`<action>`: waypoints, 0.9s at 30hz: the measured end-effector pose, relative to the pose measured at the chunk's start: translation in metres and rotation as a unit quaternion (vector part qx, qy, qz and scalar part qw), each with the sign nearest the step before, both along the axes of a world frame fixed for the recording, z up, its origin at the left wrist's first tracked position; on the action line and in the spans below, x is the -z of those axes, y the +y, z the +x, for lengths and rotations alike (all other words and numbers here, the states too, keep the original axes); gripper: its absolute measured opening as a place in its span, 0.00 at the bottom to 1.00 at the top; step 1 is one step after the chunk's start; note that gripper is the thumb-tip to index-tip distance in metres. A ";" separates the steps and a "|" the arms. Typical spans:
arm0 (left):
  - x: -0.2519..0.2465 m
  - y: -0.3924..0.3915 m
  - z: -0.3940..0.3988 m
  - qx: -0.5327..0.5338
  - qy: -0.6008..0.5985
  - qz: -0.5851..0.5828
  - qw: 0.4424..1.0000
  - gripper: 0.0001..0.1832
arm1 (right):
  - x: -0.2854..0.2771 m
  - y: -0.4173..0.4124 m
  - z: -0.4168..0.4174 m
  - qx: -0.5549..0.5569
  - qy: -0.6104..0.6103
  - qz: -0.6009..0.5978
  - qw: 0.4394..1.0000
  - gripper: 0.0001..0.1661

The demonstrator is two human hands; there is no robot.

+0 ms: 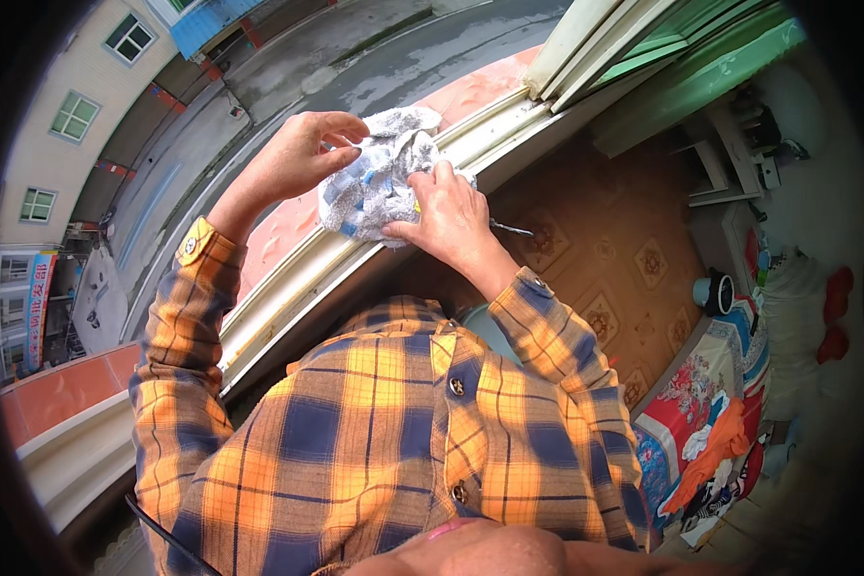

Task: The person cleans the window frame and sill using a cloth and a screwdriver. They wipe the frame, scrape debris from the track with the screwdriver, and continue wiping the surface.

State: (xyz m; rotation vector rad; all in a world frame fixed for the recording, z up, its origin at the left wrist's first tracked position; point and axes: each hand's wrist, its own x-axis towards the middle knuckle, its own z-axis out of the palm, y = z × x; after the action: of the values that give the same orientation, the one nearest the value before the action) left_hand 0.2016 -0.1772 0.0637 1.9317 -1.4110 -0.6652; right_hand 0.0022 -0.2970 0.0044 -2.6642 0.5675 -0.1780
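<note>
A crumpled white and grey towelling cloth [374, 187] with blue patches lies bunched over the window frame's sill track [331, 252]. My right hand [452, 212] holds its near right side, thumb and fingers pressed into the folds. A small yellow spot [417, 207] shows beside those fingers; what it belongs to is hidden. Over the cloth's left edge is my left hand [299, 155], its fingers bent and the thumb apart from them, with nothing visible between. Right of my right hand, a thin grey cord-like strand [511, 229] sticks out over the room side.
Outside the frame runs a reddish ledge [281, 241], with a street [273, 79] far below. A window sash [597, 50] stands at the upper right. Indoors are a patterned brown floor [590, 259] and a bed [691, 389] with an orange garment [716, 446].
</note>
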 end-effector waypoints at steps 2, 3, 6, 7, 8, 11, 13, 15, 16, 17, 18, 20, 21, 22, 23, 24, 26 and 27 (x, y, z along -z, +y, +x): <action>-0.001 0.008 -0.003 -0.004 0.013 0.009 1.000 0.15 | 0.004 -0.010 0.011 -0.022 -0.015 0.045 0.999 0.29; -0.002 0.011 -0.007 -0.005 0.019 0.008 1.000 0.15 | 0.009 -0.015 0.013 -0.031 -0.038 0.063 0.997 0.25; 0.004 0.027 -0.025 -0.021 0.018 0.023 0.999 0.13 | 0.027 -0.044 0.015 -0.016 -0.092 0.196 0.976 0.17; 0.008 0.032 -0.030 -0.028 0.021 0.026 0.999 0.12 | 0.029 -0.062 0.014 0.003 -0.109 0.329 0.938 0.15; 0.012 0.035 -0.034 -0.019 0.042 0.033 0.998 0.10 | 0.033 -0.076 0.012 0.029 -0.225 0.557 0.799 0.12; 0.029 0.044 -0.050 0.061 -0.081 -0.029 0.994 0.16 | 0.010 -0.115 0.009 0.065 -0.273 0.662 0.695 0.11; 0.040 0.041 -0.056 0.077 -0.054 0.012 0.996 0.24 | 0.001 -0.137 0.006 0.025 -0.266 0.668 0.695 0.14; 0.054 0.033 -0.056 0.072 -0.098 -0.005 0.993 0.29 | -0.009 -0.142 0.003 0.023 -0.279 0.658 0.699 0.15; 0.058 0.027 -0.056 0.092 -0.154 -0.021 0.984 0.31 | -0.012 -0.144 0.003 0.023 -0.292 0.660 0.692 0.15; 0.063 0.020 -0.054 0.113 -0.209 -0.037 0.971 0.33 | -0.012 -0.145 0.002 0.042 -0.302 0.653 0.694 0.16; 0.066 0.014 -0.051 0.134 -0.262 -0.053 0.954 0.34 | -0.013 -0.146 0.001 0.049 -0.304 0.658 0.687 0.16; 0.074 0.001 -0.053 0.135 -0.311 -0.025 0.940 0.32 | -0.012 -0.144 -0.002 0.067 -0.309 0.661 0.681 0.15; 0.075 -0.006 -0.055 0.136 -0.334 -0.009 0.933 0.31 | -0.010 -0.140 -0.004 0.080 -0.310 0.661 0.679 0.15; 0.074 -0.011 -0.056 0.135 -0.361 -0.019 0.923 0.24 | -0.008 -0.138 -0.006 0.092 -0.312 0.661 0.676 0.15; 0.073 -0.018 -0.056 0.145 -0.351 0.001 0.925 0.23 | -0.006 -0.139 -0.008 0.085 -0.303 0.664 0.678 0.15; 0.073 -0.028 -0.057 0.157 -0.340 0.019 0.927 0.21 | -0.004 -0.142 -0.013 0.080 -0.296 0.666 0.680 0.15; 0.071 -0.033 -0.063 0.150 -0.334 0.018 0.930 0.15 | 0.001 -0.142 -0.020 0.073 -0.300 0.663 0.682 0.16; 0.071 -0.031 -0.066 0.148 -0.334 0.007 0.931 0.14 | -0.002 -0.139 -0.021 0.085 -0.311 0.658 0.681 0.15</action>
State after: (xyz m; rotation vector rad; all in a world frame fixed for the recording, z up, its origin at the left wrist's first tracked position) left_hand 0.1356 -0.2080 -0.0076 2.0728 -2.1416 -0.1259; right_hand -0.0185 -0.4361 0.0063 -1.0174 0.4208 -0.4752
